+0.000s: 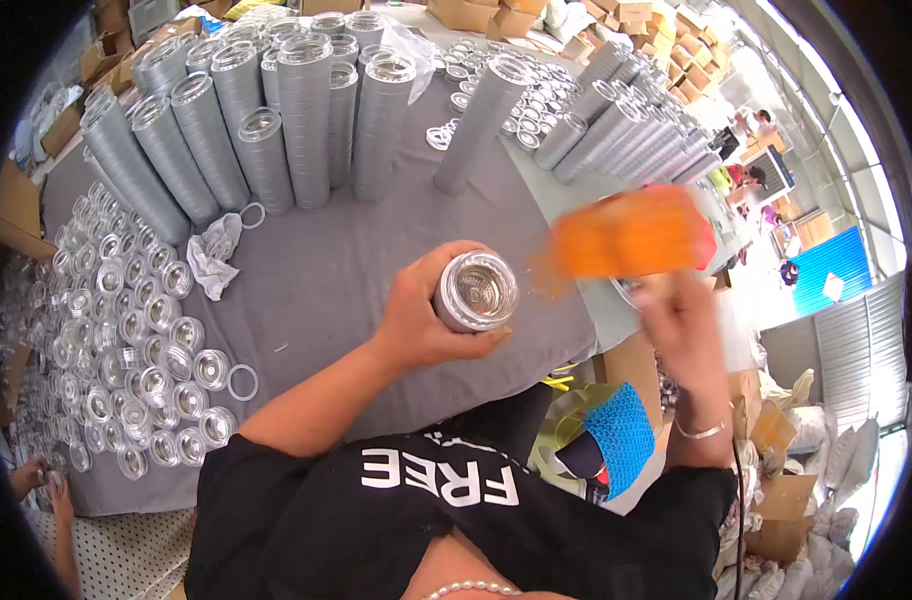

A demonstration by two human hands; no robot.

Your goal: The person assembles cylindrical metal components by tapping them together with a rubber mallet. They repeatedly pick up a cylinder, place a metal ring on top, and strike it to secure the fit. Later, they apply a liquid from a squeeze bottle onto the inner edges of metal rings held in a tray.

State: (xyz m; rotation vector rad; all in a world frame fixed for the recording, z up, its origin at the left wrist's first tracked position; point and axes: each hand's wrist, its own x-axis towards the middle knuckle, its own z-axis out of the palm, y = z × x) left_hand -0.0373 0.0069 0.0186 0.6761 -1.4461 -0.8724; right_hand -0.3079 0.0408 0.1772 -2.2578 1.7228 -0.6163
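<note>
The left hand (423, 312) grips 1 clear-topped silver tube (478, 291) over the table (346, 262). The right hand (684, 325) holds a blurry orange thing (628, 236). Many tall stacks (304, 120) look done; loose clear cups (156, 380) seem left.

Beyond your grey-covered desk (336, 255), you face cardboard boxes (466, 14); to your right, a blue panel (848, 262) and ribbed grey wall (862, 345).

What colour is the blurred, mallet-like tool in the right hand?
The mallet-like tool is mainly orange, best seen in the head view.
</note>
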